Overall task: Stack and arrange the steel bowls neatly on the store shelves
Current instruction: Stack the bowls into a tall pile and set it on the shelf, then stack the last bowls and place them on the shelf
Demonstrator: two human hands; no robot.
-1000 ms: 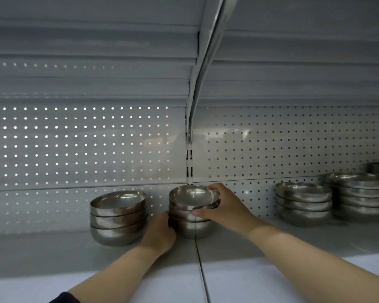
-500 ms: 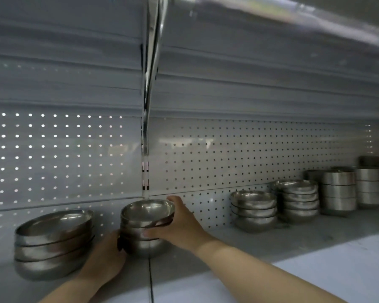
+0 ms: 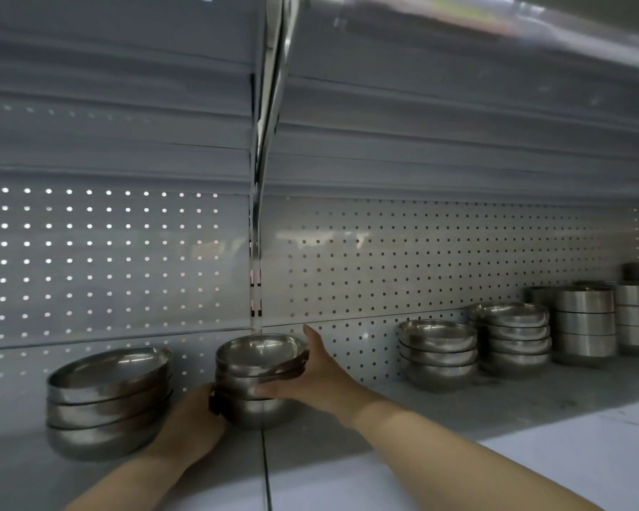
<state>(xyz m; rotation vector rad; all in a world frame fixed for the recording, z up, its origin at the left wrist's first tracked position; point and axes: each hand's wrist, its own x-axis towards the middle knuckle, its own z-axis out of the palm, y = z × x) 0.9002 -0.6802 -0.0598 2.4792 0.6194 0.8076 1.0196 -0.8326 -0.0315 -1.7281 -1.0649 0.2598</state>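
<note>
A stack of steel bowls [image 3: 261, 374] stands on the grey shelf [image 3: 439, 411], right at the seam between two shelf panels. My left hand [image 3: 190, 424] wraps around the stack's lower left side. My right hand [image 3: 312, 374] holds its right side, thumb across the front and fingers up past the rim. The upper bowls sit slightly askew. Another stack of steel bowls [image 3: 107, 400] stands just to the left, leaning a little.
Further stacks of bowls [image 3: 438, 354], [image 3: 511, 335] stand along the shelf to the right, then straight-sided steel containers [image 3: 585, 320]. A perforated back panel [image 3: 421, 260] runs behind, with an upright post [image 3: 256, 282] in the middle. The upper shelf hangs overhead.
The view swung right and then back a little. Both hands stay on the middle stack, and my right fingers have lifted higher beside its rim.
</note>
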